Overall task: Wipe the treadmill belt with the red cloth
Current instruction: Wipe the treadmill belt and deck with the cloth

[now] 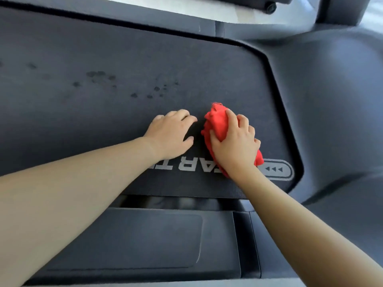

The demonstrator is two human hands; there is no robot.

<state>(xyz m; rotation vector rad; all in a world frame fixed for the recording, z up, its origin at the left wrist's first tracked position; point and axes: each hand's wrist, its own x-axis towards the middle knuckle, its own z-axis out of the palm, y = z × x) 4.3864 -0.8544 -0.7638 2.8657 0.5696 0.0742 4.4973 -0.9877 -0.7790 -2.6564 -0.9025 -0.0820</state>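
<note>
Two bare forearms reach in from the bottom edge, the left arm (62,193) crossing over the dark side rail (145,241) nearest the camera. Beyond the rail lies the belt (103,112), with grey lettering (186,165) partly hidden under the wrists. The left hand (170,135) rests on the belt with loosely bent fingers and holds nothing. Just beside it, the right hand (234,143) presses the cloth (217,121) onto the belt, fingers and thumb curled round it. The cloth is bunched into a long wad. Its long axis runs diagonally, the far end pointing away and slightly left, the near end towards the arrow badge (277,169). Farther off, dark wet spots (99,75) dot the belt.
</note>
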